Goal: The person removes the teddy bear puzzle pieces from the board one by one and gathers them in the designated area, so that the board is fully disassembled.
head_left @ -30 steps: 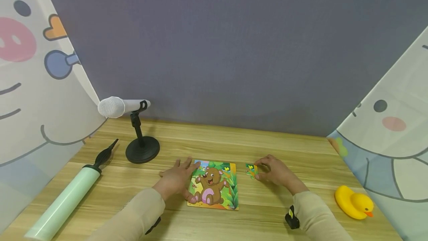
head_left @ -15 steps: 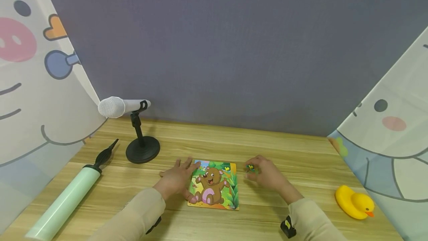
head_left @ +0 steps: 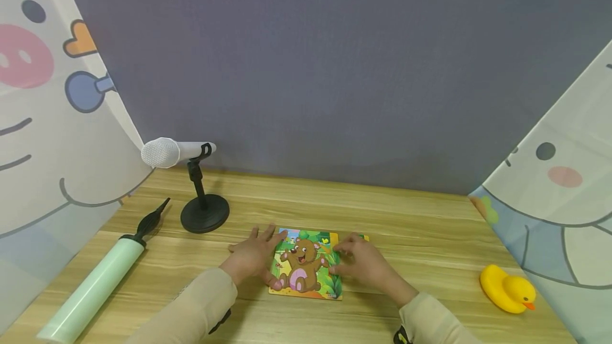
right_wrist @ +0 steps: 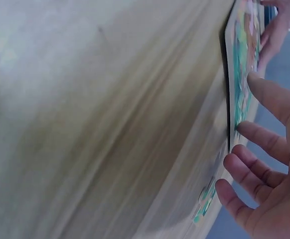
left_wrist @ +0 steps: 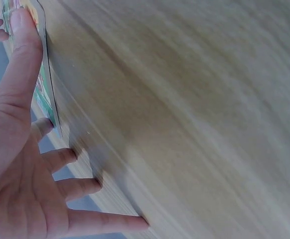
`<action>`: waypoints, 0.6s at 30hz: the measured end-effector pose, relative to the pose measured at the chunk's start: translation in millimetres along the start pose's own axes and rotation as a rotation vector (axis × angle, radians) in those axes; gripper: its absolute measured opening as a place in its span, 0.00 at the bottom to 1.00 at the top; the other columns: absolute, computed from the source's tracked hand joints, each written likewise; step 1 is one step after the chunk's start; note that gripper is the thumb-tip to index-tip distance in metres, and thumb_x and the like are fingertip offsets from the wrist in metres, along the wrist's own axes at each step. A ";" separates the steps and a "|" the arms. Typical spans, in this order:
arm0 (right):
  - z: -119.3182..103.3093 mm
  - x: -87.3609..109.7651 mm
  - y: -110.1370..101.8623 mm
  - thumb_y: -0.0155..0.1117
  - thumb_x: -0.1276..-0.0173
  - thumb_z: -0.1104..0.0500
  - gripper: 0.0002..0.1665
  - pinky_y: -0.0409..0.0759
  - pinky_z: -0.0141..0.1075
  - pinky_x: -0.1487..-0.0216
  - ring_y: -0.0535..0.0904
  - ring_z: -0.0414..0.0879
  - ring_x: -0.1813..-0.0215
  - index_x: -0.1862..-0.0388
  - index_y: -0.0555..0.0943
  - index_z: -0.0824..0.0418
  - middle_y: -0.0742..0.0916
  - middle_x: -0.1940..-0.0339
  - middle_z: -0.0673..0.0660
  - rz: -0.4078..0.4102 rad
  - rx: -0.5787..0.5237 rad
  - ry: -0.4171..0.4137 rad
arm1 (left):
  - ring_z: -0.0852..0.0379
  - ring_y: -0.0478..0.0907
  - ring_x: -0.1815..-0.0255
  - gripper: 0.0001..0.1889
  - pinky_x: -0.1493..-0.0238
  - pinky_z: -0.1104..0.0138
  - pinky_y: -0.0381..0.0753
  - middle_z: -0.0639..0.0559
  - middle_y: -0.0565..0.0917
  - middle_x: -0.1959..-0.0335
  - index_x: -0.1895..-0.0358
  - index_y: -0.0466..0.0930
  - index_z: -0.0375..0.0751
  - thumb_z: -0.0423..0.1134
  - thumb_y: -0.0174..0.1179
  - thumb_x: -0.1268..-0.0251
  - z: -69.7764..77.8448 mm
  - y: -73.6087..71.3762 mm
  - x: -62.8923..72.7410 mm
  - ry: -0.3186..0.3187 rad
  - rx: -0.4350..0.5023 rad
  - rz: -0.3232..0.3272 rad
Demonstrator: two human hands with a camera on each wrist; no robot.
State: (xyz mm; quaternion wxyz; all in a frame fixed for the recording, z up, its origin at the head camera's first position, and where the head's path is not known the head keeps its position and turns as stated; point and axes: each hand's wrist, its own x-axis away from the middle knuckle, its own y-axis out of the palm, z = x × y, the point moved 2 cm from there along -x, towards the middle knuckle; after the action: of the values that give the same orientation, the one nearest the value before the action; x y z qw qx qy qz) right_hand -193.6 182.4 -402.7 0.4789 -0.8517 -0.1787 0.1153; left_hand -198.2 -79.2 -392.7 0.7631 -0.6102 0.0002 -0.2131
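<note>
A square jigsaw puzzle (head_left: 306, 267) with a brown bear picture lies flat on the table in the head view. My left hand (head_left: 252, 257) is spread at its left side, thumb and index fingertip on the board and the other fingers on the wood. From the right, my right hand (head_left: 367, 265) touches the board's right edge with thumb and index finger, held apart. Beside the board, a small loose jigsaw piece section (right_wrist: 205, 203) lies under the right hand's other fingers. Most of it is hidden in the head view, with just its top corner (head_left: 365, 237) showing.
At the back left stands a white microphone (head_left: 164, 153) on a black stand (head_left: 204, 214). A pale green hand pump (head_left: 95, 291) lies along the left side. On the right sits a yellow rubber duck (head_left: 507, 288). A grey panel (head_left: 306, 78) rises behind the table.
My right hand has moved left, from the small loose jigsaw section to the right edge of the bear puzzle, leaving the section on the table. My left hand stays in place.
</note>
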 end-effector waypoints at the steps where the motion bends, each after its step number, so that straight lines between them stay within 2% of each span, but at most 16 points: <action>1: -1.4 0.2 1.0 0.81 0.43 0.48 0.29 0.82 0.49 0.52 0.79 0.49 0.53 0.48 0.86 0.63 0.81 0.54 0.52 0.001 0.014 -0.005 | 0.24 0.52 0.23 0.64 0.54 0.19 0.67 0.39 0.55 0.19 0.20 0.59 0.47 0.58 0.82 0.68 0.1 -0.3 0.4 0.001 0.000 0.000; 8: -6.6 0.0 4.9 0.83 0.45 0.50 0.27 0.82 0.47 0.55 0.77 0.46 0.56 0.50 0.87 0.62 0.80 0.55 0.51 0.004 0.082 -0.004 | 0.25 0.53 0.23 0.63 0.54 0.20 0.68 0.39 0.56 0.19 0.20 0.59 0.47 0.58 0.82 0.68 1.1 -0.8 1.2 0.001 -0.013 0.004; 18: -10.2 -1.3 5.9 0.84 0.48 0.52 0.26 0.81 0.54 0.48 0.81 0.54 0.51 0.54 0.82 0.57 0.82 0.53 0.54 0.026 0.078 0.036 | 0.26 0.52 0.23 0.64 0.53 0.21 0.68 0.39 0.55 0.19 0.20 0.58 0.48 0.58 0.81 0.67 1.8 -0.4 0.8 -0.007 -0.026 -0.009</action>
State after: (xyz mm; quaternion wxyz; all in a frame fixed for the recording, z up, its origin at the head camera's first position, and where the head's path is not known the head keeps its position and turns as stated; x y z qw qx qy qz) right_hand -189.9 171.1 -402.5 0.5132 -0.8367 -0.1546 0.1129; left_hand -197.2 -77.9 -391.6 0.7542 -0.6207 -0.0025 -0.2143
